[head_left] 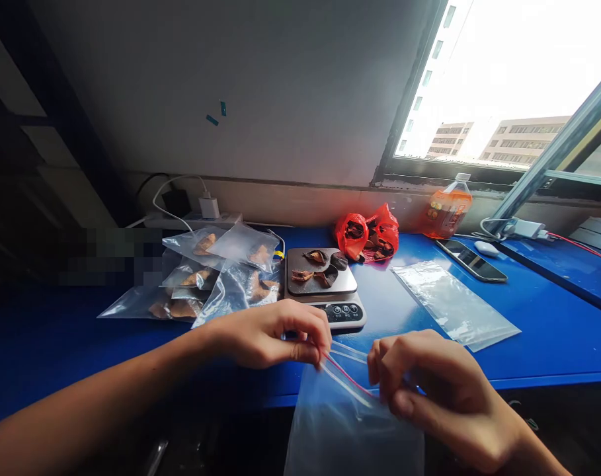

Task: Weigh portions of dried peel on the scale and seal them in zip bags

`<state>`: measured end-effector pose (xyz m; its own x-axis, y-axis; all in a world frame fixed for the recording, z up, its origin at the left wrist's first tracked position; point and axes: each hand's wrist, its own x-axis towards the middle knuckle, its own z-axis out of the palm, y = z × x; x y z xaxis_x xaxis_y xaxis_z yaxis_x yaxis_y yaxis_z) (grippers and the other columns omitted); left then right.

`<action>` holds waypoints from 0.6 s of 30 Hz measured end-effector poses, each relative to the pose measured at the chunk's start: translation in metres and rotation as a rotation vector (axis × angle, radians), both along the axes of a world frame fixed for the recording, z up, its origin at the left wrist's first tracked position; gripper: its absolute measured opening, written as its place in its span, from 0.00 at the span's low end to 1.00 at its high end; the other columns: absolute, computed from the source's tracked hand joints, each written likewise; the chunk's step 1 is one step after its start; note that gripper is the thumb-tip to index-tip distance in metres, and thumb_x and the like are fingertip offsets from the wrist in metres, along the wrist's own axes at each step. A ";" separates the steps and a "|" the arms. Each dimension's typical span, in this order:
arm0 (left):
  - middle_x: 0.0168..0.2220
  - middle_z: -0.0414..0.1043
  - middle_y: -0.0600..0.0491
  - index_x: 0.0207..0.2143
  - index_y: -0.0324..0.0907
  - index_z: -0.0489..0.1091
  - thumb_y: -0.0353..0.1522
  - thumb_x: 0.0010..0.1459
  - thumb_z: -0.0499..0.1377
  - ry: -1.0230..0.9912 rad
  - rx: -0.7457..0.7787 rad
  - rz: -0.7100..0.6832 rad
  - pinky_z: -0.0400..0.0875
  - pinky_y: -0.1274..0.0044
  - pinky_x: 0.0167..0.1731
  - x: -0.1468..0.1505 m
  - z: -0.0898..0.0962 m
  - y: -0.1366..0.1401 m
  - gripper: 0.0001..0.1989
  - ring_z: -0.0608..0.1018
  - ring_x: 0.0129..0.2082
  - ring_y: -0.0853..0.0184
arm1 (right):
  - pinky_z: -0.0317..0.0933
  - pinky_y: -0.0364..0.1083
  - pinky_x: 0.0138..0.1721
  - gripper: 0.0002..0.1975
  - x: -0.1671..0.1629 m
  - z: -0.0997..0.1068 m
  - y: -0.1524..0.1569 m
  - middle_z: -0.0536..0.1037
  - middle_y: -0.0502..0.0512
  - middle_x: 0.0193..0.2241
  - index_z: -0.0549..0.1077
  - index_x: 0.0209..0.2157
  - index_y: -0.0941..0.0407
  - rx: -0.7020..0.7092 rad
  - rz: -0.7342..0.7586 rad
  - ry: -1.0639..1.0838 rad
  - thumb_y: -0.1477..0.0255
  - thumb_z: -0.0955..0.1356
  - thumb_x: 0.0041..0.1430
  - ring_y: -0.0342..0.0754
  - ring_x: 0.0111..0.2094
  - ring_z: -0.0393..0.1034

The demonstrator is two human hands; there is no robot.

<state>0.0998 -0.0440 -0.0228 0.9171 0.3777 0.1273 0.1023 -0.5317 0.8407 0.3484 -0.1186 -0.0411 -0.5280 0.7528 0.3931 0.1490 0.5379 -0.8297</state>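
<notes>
A clear bag (354,430) is hanging in front of the table's (553,297) near edge, its mouth lined by a red strip. The left hand (280,334) is pinching one end of that mouth between thumb and fingers; the right hand (439,396) is gripping the other side with curled fingers, though blur is hiding exactly how the fingertips are sitting. Because the bag is hanging past the edge, a loosening pinch could be letting it drop below the table, and uneven pulling could be folding the thin mouth shut. Just beyond, the scale (300,301) is standing close to the left knuckles, so a bump could be shifting it or jolting the dark pieces (316,256) lying on its plate, one of them near the right rim. On its panel, round buttons are showing "M" and "T"; the characters under them are too small to read, and the left hand is partly hiding the display. To the left, filled bags (186,277) are lying heaped beside the scale, where a sweeping forearm could be dragging them. Behind, a red bag (389,228) is gaping over more dark pieces and could be spilling if nudged. Farther right, a flat bag (451,301) and a phone (471,260) are lying apart, while a bottle (449,211) is wearing a label too blurred to read.
</notes>
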 end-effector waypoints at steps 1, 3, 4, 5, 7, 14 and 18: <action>0.34 0.75 0.47 0.31 0.40 0.71 0.32 0.63 0.57 -0.009 -0.046 -0.016 0.71 0.75 0.38 -0.001 0.003 -0.001 0.07 0.76 0.35 0.64 | 0.62 0.43 0.27 0.09 0.001 -0.003 0.003 0.73 0.50 0.23 0.70 0.28 0.54 -0.054 -0.039 0.047 0.66 0.68 0.62 0.44 0.25 0.67; 0.34 0.75 0.47 0.32 0.40 0.70 0.32 0.63 0.56 -0.016 -0.130 -0.055 0.72 0.74 0.39 -0.002 0.007 -0.002 0.07 0.77 0.36 0.63 | 0.59 0.42 0.22 0.10 0.001 -0.010 0.012 0.73 0.49 0.23 0.70 0.31 0.54 -0.134 -0.128 0.150 0.63 0.67 0.63 0.42 0.21 0.66; 0.34 0.76 0.47 0.32 0.40 0.69 0.32 0.64 0.56 -0.006 -0.161 -0.083 0.72 0.74 0.39 -0.002 0.008 -0.003 0.07 0.77 0.35 0.63 | 0.60 0.42 0.22 0.10 0.000 -0.012 0.020 0.73 0.49 0.23 0.70 0.31 0.54 -0.124 -0.184 0.191 0.63 0.67 0.63 0.42 0.21 0.67; 0.33 0.76 0.47 0.32 0.40 0.69 0.32 0.64 0.55 0.009 -0.178 -0.112 0.72 0.75 0.38 -0.002 0.007 -0.003 0.07 0.77 0.34 0.64 | 0.62 0.42 0.24 0.09 -0.002 -0.014 0.028 0.74 0.49 0.24 0.70 0.33 0.54 -0.071 -0.252 0.203 0.64 0.67 0.63 0.42 0.22 0.68; 0.30 0.76 0.47 0.32 0.39 0.69 0.32 0.64 0.55 0.028 -0.184 -0.154 0.72 0.77 0.36 -0.001 0.003 -0.002 0.08 0.77 0.32 0.65 | 0.67 0.45 0.32 0.06 -0.009 -0.014 0.051 0.77 0.52 0.28 0.72 0.35 0.54 0.161 -0.412 0.133 0.67 0.67 0.63 0.45 0.29 0.72; 0.33 0.77 0.48 0.34 0.38 0.70 0.30 0.63 0.56 0.032 -0.230 -0.091 0.73 0.78 0.38 -0.005 -0.006 0.003 0.05 0.79 0.34 0.66 | 0.62 0.55 0.49 0.10 -0.038 -0.002 0.123 0.79 0.62 0.38 0.78 0.42 0.58 0.640 -0.469 -0.658 0.75 0.67 0.60 0.58 0.47 0.66; 0.33 0.77 0.49 0.34 0.38 0.71 0.27 0.63 0.55 0.073 -0.222 -0.061 0.73 0.78 0.39 -0.007 -0.002 0.004 0.05 0.79 0.35 0.67 | 0.61 0.54 0.48 0.10 -0.040 0.000 0.132 0.81 0.60 0.37 0.80 0.40 0.58 0.619 -0.415 -0.803 0.77 0.67 0.60 0.58 0.46 0.66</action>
